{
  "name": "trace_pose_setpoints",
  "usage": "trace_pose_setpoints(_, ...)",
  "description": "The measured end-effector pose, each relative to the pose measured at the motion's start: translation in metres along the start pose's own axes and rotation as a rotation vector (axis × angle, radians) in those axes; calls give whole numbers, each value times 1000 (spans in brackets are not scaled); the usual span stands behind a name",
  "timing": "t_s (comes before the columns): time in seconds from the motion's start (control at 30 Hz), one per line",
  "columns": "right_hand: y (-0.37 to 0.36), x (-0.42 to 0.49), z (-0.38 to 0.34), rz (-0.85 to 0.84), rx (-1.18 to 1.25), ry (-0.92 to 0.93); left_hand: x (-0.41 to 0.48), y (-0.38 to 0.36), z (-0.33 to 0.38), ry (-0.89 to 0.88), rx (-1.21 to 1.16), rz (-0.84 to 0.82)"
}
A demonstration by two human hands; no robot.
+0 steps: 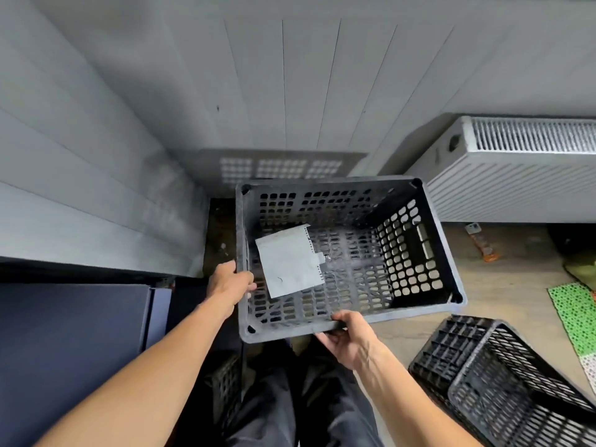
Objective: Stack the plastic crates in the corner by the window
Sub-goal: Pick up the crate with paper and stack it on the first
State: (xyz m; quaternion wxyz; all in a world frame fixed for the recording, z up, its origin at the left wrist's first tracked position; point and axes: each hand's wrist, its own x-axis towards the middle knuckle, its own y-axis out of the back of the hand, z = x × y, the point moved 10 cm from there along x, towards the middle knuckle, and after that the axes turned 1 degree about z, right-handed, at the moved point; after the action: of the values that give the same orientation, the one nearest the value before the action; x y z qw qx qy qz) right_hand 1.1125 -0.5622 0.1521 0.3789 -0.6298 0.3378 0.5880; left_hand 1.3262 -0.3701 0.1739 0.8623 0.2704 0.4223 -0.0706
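Note:
A black perforated plastic crate (416, 253) sits open side up in the corner where two grey panelled walls meet. A white sheet of paper (288, 261) lies on its bottom. My left hand (230, 283) grips the crate's left rim. My right hand (346, 338) holds the near rim, thumb on top and fingers under the edge. A second black crate (483, 375) lies tipped on the floor at the lower right. Part of another black crate (227, 385) shows low down beside my legs.
A white radiator (516, 175) hangs on the wall to the right. A dark blue cabinet (74, 343) stands at the left. A green perforated mat (572, 317) and a small orange object (482, 245) lie on the wooden floor at the right.

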Motion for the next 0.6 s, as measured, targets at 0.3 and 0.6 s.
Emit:
trace_pose_setpoints(0.3, -43, 57, -41, 47, 18, 78, 93, -9, 0, -4, -1, 18)
trace_pose_setpoints(0.6, -67, 126, -48, 75, 48, 149, 161, -20, -10, -80, 78, 92)
